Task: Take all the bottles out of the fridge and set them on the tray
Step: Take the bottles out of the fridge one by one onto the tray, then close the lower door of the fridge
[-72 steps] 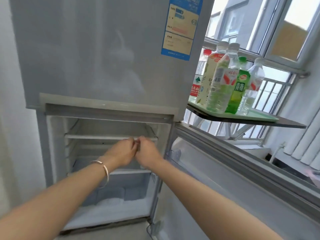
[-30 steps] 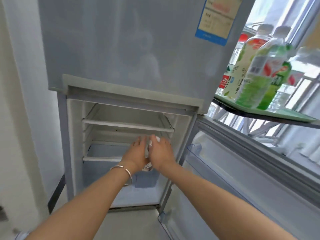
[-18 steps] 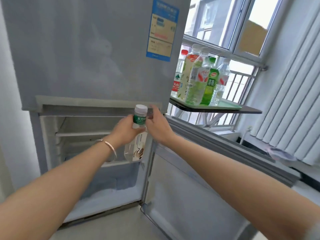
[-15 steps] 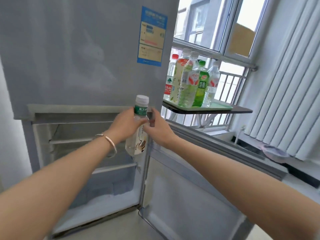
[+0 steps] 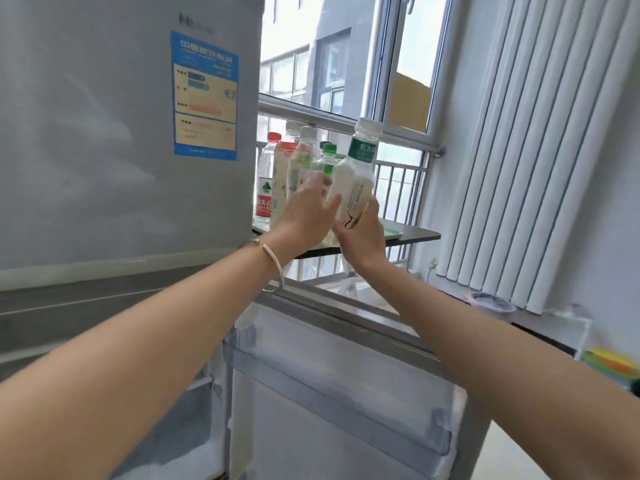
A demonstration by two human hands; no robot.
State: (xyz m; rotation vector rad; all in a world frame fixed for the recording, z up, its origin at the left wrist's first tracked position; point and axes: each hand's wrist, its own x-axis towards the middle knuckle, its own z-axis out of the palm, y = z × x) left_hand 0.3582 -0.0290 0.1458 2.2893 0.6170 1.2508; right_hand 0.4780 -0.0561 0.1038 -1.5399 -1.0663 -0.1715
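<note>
A clear bottle (image 5: 356, 178) with a white cap and green neck label is held upright in the air in front of the tray. My right hand (image 5: 362, 233) grips its lower part. My left hand (image 5: 308, 216) touches its left side with fingers spread. Behind them several bottles (image 5: 277, 174) stand on the pale green tray (image 5: 391, 230), which lies on a dark shelf (image 5: 415, 234) by the window. The grey fridge (image 5: 104, 133) fills the left; its lower door (image 5: 346, 375) hangs open below my arms.
White vertical blinds (image 5: 540, 150) hang on the right wall. A window railing (image 5: 398, 188) runs behind the shelf. A small basket (image 5: 491, 303) and coloured items (image 5: 613, 365) sit low on the right.
The bottle came out of the lower fridge compartment in both hands, then rose and travelled right to the tray. My view lifted from the compartment to the shelf.
</note>
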